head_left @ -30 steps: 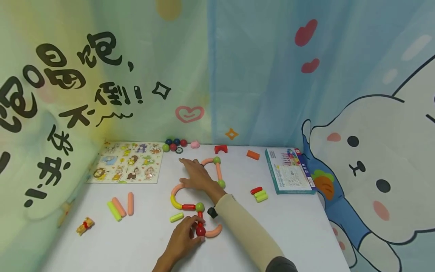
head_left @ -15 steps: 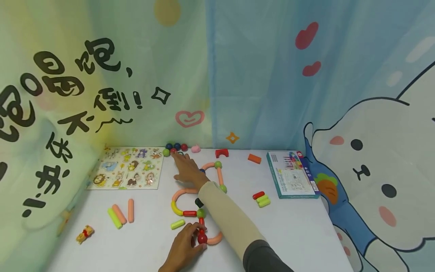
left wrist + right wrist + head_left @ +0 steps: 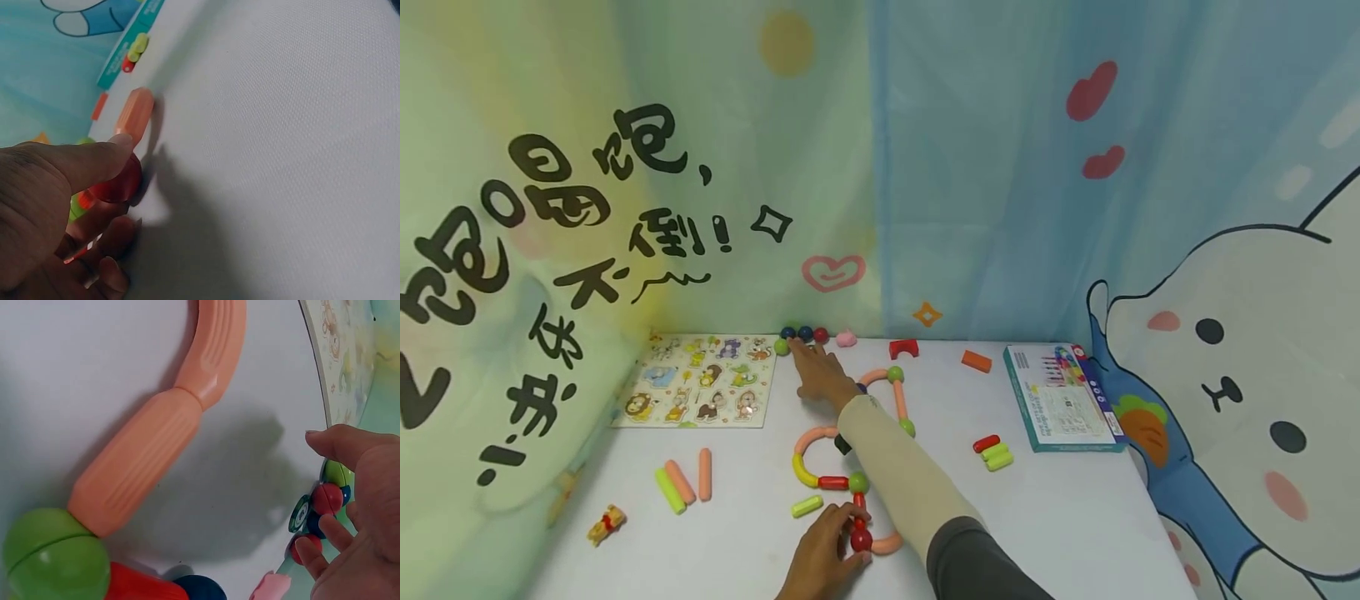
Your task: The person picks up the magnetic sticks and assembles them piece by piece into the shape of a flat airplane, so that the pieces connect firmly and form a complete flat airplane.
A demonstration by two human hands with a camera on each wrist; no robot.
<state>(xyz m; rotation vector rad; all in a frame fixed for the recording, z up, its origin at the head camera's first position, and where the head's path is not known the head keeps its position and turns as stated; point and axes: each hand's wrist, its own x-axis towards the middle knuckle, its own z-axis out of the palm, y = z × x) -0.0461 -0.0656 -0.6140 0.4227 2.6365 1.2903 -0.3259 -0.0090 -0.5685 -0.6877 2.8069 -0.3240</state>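
Observation:
My left hand (image 3: 829, 546) pinches a dark red ball (image 3: 861, 541) between thumb and curled fingers at the near end of a winding chain of rods and balls. A curved peach rod (image 3: 135, 114) meets that ball in the left wrist view. Over the back of the table, my right hand (image 3: 822, 377) stretches its fingers to a cluster of balls, among them a green ball (image 3: 782, 347) and a red ball (image 3: 327, 498). Thumb and fingers are spread in the right wrist view, and nothing is seen held. A dark wheel-like disc (image 3: 299, 514) lies beside the cluster.
An animal picture board (image 3: 700, 381) lies back left and a boxed set (image 3: 1063, 400) back right. Loose peach rods (image 3: 705, 474), a bear figure (image 3: 606, 525), a pink figure (image 3: 846, 338), a red arch (image 3: 904, 347) and an orange block (image 3: 977, 361) lie around.
My right hand has moved from above the chain's middle, away from me, to the ball cluster at the back. My left hand keeps its hold on the red ball. The head view has shifted slightly.

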